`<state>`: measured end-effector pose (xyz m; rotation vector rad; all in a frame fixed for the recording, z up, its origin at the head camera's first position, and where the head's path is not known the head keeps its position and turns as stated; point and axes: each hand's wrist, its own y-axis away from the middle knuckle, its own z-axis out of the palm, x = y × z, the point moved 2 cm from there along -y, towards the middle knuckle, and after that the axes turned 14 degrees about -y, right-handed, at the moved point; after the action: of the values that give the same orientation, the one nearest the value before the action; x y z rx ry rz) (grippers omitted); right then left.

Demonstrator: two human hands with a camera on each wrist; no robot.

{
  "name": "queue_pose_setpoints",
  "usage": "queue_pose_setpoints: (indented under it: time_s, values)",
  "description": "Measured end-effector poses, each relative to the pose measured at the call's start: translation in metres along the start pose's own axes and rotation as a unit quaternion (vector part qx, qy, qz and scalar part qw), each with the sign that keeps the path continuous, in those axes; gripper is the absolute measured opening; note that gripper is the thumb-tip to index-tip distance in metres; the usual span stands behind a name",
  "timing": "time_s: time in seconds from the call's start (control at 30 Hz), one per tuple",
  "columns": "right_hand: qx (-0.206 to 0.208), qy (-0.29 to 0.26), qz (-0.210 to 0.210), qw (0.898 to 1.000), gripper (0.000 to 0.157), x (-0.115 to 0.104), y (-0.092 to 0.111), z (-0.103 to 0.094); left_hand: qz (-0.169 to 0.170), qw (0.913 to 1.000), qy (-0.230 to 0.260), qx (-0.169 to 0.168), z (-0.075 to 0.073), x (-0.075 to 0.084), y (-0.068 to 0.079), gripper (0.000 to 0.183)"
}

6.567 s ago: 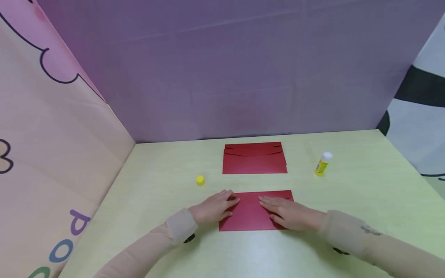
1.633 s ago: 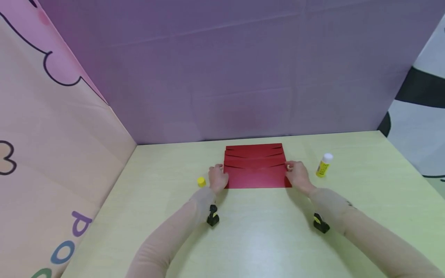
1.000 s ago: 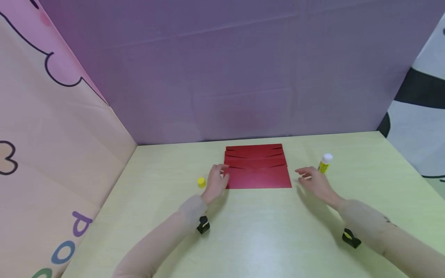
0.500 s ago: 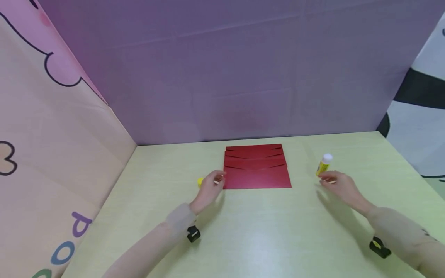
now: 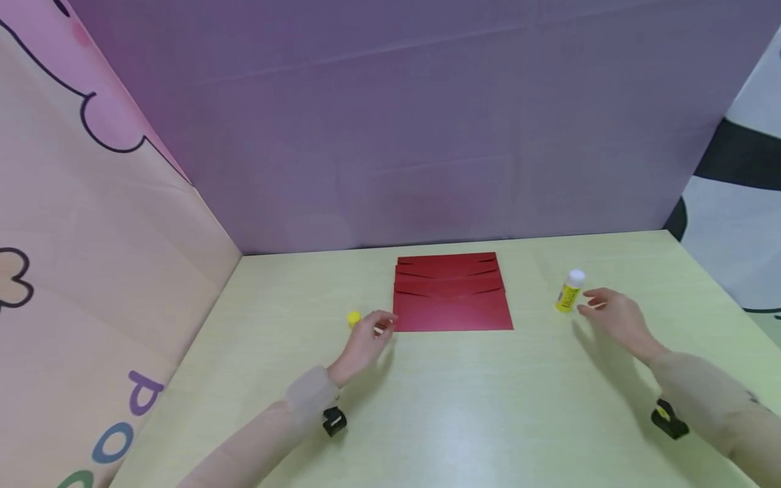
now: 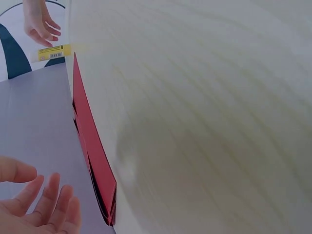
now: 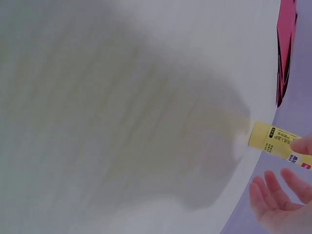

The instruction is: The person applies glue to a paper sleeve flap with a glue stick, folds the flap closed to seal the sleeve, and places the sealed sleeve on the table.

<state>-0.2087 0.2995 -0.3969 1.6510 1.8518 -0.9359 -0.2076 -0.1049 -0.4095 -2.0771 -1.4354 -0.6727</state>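
Red envelopes (image 5: 451, 313) lie overlapped in a stack at the back middle of the table, their flap edges stepped one behind another. My left hand (image 5: 366, 339) hovers by the stack's front left corner, fingers loosely bent around nothing; the left wrist view shows the hand (image 6: 41, 207) apart from the stack's edge (image 6: 95, 146). To the right a yellow glue stick (image 5: 568, 295) with a white top stands upright. Beside it is my right hand (image 5: 619, 322), fingers parted and empty. In the right wrist view its thumb overlaps the glue stick (image 7: 273, 139) while the fingers stay apart.
A small yellow cap (image 5: 354, 318) sits just behind my left hand. The pale table (image 5: 451, 407) meets a purple backdrop (image 5: 378, 149) at the back and a printed panel (image 5: 110, 271) on the left.
The front envelope, earlier pressed flat under both hands nearer me, now overlaps the others at the back. Both hands have let go; the right moved right to the glue stick, the left drew back slightly.
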Motion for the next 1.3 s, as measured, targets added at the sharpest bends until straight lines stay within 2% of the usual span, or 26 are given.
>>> queue_pose_setpoints:
  time_s: [0.23,0.5,0.63,0.87,1.07,1.3]
  values:
    - [-0.009,-0.054,0.024,0.998,0.052,0.002,-0.010,0.006,0.004,1.0000,0.004,0.003,-0.001,-0.004,0.002,0.022]
    - [-0.001,-0.132,0.067,0.989,0.052,-0.001,-0.014,0.013,0.003,1.0000,-0.008,0.001,-0.001,-0.005,0.004,0.021]
    - [0.016,-0.140,0.077,0.987,0.048,-0.002,-0.016,0.015,0.002,0.9998,-0.019,-0.003,-0.002,-0.006,0.005,0.020]
    - [0.043,-0.136,0.070,0.987,0.042,-0.005,-0.016,0.016,0.000,0.9996,-0.022,-0.017,-0.003,-0.007,0.005,0.021]
    - [0.044,-0.142,0.066,0.987,0.044,-0.013,-0.016,0.020,0.007,0.9989,-0.024,-0.039,-0.006,-0.007,0.004,0.022]
    - [0.026,-0.158,0.061,0.985,0.044,-0.035,-0.013,0.027,0.011,0.9963,-0.021,-0.082,-0.010,-0.002,0.001,0.025]
